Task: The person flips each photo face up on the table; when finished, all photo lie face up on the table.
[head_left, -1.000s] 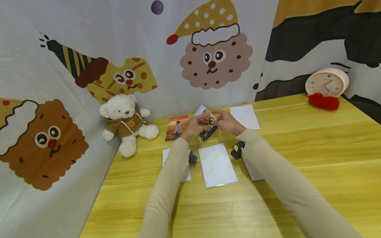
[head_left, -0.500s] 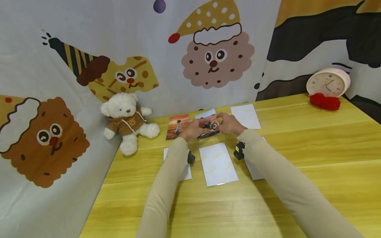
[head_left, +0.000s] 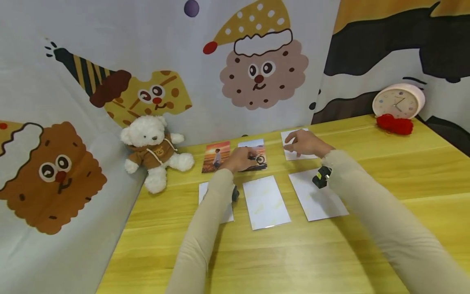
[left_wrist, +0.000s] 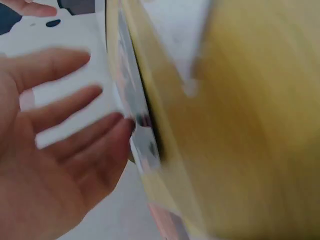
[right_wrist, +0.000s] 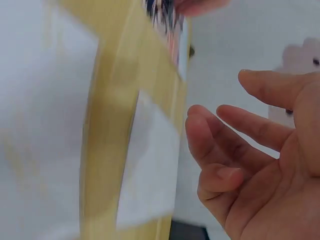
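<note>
Left hand [head_left: 240,159] of yours at the two-wheeler photo [head_left: 261,151], right hand [head_left: 308,143] above a back-row white card [right_wrist: 150,165].

Your left fingers are spread apart, their lower tips at the photo's edge; blur hides whether they touch it. Your right fingers are loosely bent with the thumb apart, gripping nothing, clear of the card in the right wrist view. The photo lies flat on the tabletop [head_left: 286,261], between that card and a sunset photo [head_left: 214,158] just left of it. Nearer you lie three more cards: a left card [head_left: 227,214] partly under your sleeve [head_left: 200,228], a middle card [head_left: 266,203] and a right card [head_left: 324,202]. Beyond, a white teddy bear [head_left: 156,155] sits at left; red yarn [head_left: 394,125] lies before a round clock [head_left: 398,101] at far right.
</note>
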`<state>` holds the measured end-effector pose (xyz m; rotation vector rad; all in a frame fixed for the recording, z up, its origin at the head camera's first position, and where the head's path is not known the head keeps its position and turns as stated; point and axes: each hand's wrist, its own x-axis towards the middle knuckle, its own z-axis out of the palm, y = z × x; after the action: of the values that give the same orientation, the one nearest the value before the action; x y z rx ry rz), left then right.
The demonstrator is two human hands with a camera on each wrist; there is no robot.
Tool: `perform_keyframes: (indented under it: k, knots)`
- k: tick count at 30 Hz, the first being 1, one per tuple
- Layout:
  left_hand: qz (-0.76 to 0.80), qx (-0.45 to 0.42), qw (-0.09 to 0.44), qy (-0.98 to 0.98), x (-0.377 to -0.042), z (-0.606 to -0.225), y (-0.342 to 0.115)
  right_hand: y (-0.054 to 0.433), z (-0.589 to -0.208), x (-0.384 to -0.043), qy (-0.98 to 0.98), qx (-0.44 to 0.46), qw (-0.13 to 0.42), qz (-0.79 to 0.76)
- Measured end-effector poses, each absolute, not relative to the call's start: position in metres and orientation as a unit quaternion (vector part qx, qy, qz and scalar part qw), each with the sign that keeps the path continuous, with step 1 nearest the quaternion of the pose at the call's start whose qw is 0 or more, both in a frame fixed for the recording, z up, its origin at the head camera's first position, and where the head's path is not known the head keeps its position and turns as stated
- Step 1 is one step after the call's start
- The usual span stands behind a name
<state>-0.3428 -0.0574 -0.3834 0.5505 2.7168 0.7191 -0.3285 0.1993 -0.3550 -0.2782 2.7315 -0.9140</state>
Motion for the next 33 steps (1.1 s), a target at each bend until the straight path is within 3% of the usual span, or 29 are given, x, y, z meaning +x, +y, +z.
perform_keyframes:
  k: [3, 5, 12, 18, 33]
  knots:
    - [0.282, 0.182, 0.094, 0.937, -0.343, -0.379, -0.049, 0.221, -0.353, -0.332, 0.948, -0.082, 0.122, -0.283]
    - [0.342, 0.173, 0.093, 0.919, -0.343, -0.376, -0.039, 0.236, -0.354, -0.335, 0.954, -0.071, 0.119, -0.266]
    - [0.564, 0.129, 0.193, 0.793, -0.345, -0.375, 0.002, 0.266, -0.362, -0.336, 0.942, -0.02, 0.132, -0.309]
    - [0.603, 0.102, 0.212, 0.762, -0.348, -0.383, 0.023, 0.273, -0.373, -0.332, 0.912, 0.004, 0.119, -0.392]
    - [0.654, 0.074, 0.187, 0.729, -0.347, -0.393, 0.04, 0.266, -0.386, -0.327, 0.851, 0.048, 0.131, -0.507]
